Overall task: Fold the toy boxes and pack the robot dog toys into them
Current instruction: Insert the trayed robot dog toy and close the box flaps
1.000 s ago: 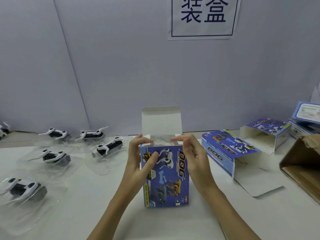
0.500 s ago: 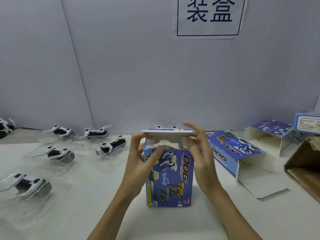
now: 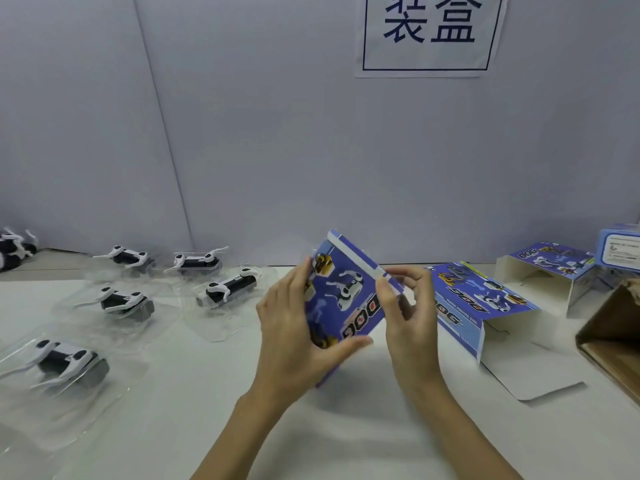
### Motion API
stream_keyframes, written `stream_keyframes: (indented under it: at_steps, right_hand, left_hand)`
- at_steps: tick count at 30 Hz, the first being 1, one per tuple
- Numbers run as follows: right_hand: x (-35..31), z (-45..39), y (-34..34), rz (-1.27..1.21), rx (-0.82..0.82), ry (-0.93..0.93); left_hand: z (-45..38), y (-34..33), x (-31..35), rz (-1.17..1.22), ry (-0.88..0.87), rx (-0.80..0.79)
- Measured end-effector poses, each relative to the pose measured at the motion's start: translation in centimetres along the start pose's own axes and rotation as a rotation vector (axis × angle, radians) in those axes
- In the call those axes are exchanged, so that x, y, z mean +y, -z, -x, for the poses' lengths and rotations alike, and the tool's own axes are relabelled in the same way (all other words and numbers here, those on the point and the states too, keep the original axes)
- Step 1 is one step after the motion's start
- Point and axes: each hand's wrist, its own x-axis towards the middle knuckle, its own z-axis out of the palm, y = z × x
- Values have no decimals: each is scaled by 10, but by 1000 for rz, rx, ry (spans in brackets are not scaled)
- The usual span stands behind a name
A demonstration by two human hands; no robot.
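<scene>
A blue toy box (image 3: pixel 341 292) printed with robot dogs and "DOG" is tilted up off the white table (image 3: pixel 207 410) between both hands, its lid shut. My left hand (image 3: pixel 294 334) grips its left side, thumb across the lower front. My right hand (image 3: pixel 403 306) pinches its right edge near the lid. Several black-and-white robot dog toys in clear plastic trays lie on the left, such as the nearest toy (image 3: pixel 67 362) and another by the box (image 3: pixel 230 287).
Two more blue boxes lie open-ended on the right, one close (image 3: pixel 481 306) and one farther back (image 3: pixel 550 268). A brown cardboard carton (image 3: pixel 613 337) sits at the right edge. A grey wall with a paper sign (image 3: pixel 429 32) stands behind the table.
The lid flap that stood open was folded down and shut. Both hands then lifted the box and tipped it over to the side.
</scene>
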Motion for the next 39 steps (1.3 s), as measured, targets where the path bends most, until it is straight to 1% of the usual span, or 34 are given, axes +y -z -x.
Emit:
stream_keyframes:
  at_steps: [1, 3, 5, 8, 9, 13, 17, 22, 27, 30, 32, 36, 39]
  right_hand:
    - [3, 2, 0, -53, -31, -67]
    - [8, 5, -1, -103, -92, -181]
    - [9, 4, -1, -78, -148, -204]
    - [6, 0, 2, -8, -252, -199]
    - [6, -1, 3, 36, -269, -205]
    - [9, -3, 2, 170, -237, -178]
    - [9, -1, 1, 222, -317, -111]
    - [14, 1, 1, 286, -321, -74]
    - [15, 1, 1, 288, -317, -65]
    - [17, 1, 2, 265, -332, -62]
    - [17, 2, 1, 260, -357, -77]
    - [15, 4, -2, 266, -459, -137]
    - [12, 5, -1, 241, -484, -123]
  left_hand:
    - [2, -3, 2, -63, -18, -17]
    - [1, -4, 2, -139, -34, -3]
    - [-4, 4, -6, -169, -112, -16]
    - [-11, 20, -26, -276, -308, -90]
    - [-11, 22, -30, -303, -336, -113]
    - [-8, 15, -33, -288, -323, -132]
    - [-7, 14, -31, -297, -328, -118]
    - [-5, 13, -27, -329, -345, -102]
    - [-5, 10, -29, -363, -344, -83]
    - [-4, 9, -30, -390, -399, -85]
    - [-3, 8, -31, -405, -424, -81]
    - [-4, 11, -32, -440, -432, -59]
    - [-6, 15, -29, -437, -452, -46]
